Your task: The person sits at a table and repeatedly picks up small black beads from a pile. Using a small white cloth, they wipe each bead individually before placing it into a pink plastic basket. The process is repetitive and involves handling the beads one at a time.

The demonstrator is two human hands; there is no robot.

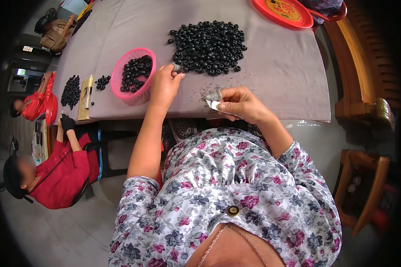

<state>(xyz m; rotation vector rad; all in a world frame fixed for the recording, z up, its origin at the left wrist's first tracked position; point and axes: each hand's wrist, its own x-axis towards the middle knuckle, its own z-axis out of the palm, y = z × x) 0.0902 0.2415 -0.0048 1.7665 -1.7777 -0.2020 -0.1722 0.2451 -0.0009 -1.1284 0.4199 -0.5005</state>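
A heap of black round beads [209, 46], several with a hole showing, lies on the cloth-covered table in front of me. My left hand [164, 86] reaches to the heap's near left edge, thumb and forefinger close together. A grey cover [177, 67] sits on its fingertip; whatever is pinched there is hidden. In my right hand [245, 106], thumb and fingers grip a small folded white piece of sheet [214, 105], perhaps sandpaper. Its forefinger also wears a grey, dusty cover [214, 95]. Left of my left hand stands a pink plastic basket [116, 73] with black beads inside.
Dark dust [205, 86] is scattered over the grey tablecloth [285, 73]. Farther left lie small bead groups [70, 91] and a gold packet [86, 95]. A red tray [294, 20] is at the far right, near a wooden bench [365, 66]. Other people [60, 173] sit along the left.
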